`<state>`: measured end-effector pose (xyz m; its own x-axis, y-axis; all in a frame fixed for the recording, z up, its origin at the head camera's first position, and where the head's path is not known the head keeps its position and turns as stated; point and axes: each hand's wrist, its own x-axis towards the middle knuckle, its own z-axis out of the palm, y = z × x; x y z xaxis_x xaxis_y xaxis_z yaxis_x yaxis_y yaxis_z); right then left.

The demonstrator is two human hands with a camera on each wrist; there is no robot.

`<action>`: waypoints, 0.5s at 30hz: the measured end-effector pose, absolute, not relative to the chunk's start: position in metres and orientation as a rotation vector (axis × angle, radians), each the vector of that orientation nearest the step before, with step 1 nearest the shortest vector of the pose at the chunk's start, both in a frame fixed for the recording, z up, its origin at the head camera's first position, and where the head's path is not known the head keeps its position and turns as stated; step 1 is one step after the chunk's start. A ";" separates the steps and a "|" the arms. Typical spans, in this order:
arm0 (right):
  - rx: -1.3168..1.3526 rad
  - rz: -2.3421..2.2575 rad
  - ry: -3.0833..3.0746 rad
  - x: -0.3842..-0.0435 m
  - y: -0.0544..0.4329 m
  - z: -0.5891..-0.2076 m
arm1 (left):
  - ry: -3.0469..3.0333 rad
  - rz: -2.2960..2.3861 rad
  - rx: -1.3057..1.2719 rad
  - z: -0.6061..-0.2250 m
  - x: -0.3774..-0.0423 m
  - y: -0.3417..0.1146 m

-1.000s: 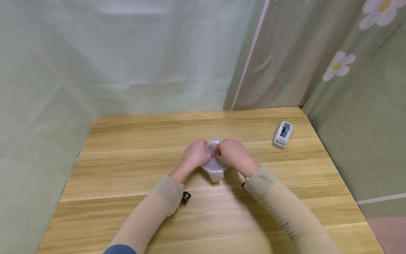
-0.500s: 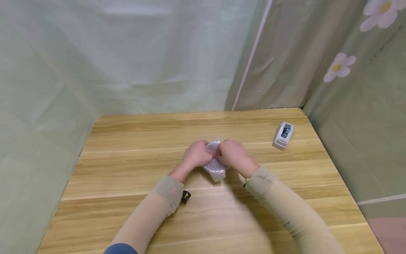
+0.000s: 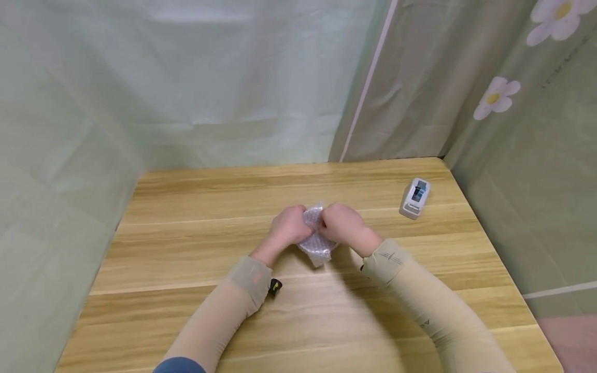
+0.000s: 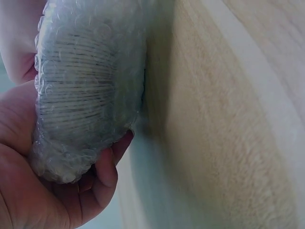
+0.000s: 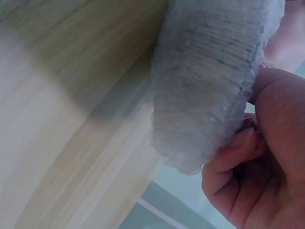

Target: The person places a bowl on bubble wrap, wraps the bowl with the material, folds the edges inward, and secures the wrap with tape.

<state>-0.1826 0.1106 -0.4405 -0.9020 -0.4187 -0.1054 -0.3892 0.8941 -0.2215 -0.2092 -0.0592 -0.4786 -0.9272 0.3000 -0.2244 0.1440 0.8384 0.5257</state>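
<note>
A small item wrapped in clear bubble wrap (image 3: pixel 318 247) is held between both hands over the middle of the table. Through the wrap, the left wrist view shows a curved, ribbed surface (image 4: pixel 78 86); what kind of item it is I cannot tell. My left hand (image 3: pixel 290 226) grips its left side, thumb on top and fingers curled underneath. From the right, my right hand (image 3: pixel 344 224) pinches the wrap near the top, its fingers (image 5: pixel 238 150) curled against the edge. The underside of the bundle is mostly hidden in the head view.
A small white and grey device with a dark slot, like a tape dispenser (image 3: pixel 415 198), lies at the back right of the wooden table (image 3: pixel 186 259). Pale green curtains (image 3: pixel 233 83) hang behind the table and at both sides.
Both hands keep hold of the bubble-wrapped item in nearly the same place. The right hand and forearm have shifted slightly to the right; the bundle has barely moved.
</note>
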 end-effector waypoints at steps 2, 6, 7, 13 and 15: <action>-0.615 -0.307 2.903 -0.183 0.111 -0.440 | 2.722 0.729 0.337 -0.478 -0.209 -0.059; -0.628 -0.312 2.894 -0.185 0.111 -0.438 | 2.726 0.714 0.345 -0.476 -0.209 -0.059; -0.634 -0.306 2.894 -0.185 0.112 -0.438 | 2.727 0.712 0.347 -0.476 -0.209 -0.059; -0.710 -0.242 2.912 -0.187 0.115 -0.435 | 2.724 0.714 0.347 -0.474 -0.207 -0.059; -0.731 -0.231 2.923 -0.188 0.115 -0.435 | 2.722 0.718 0.346 -0.473 -0.206 -0.059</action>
<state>-0.1878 0.1154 -0.4354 -0.8763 -0.4753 -0.0789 -0.4570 0.8718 -0.1766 -0.2061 -0.0586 -0.4732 -0.9247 0.3046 -0.2282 0.1524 0.8458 0.5113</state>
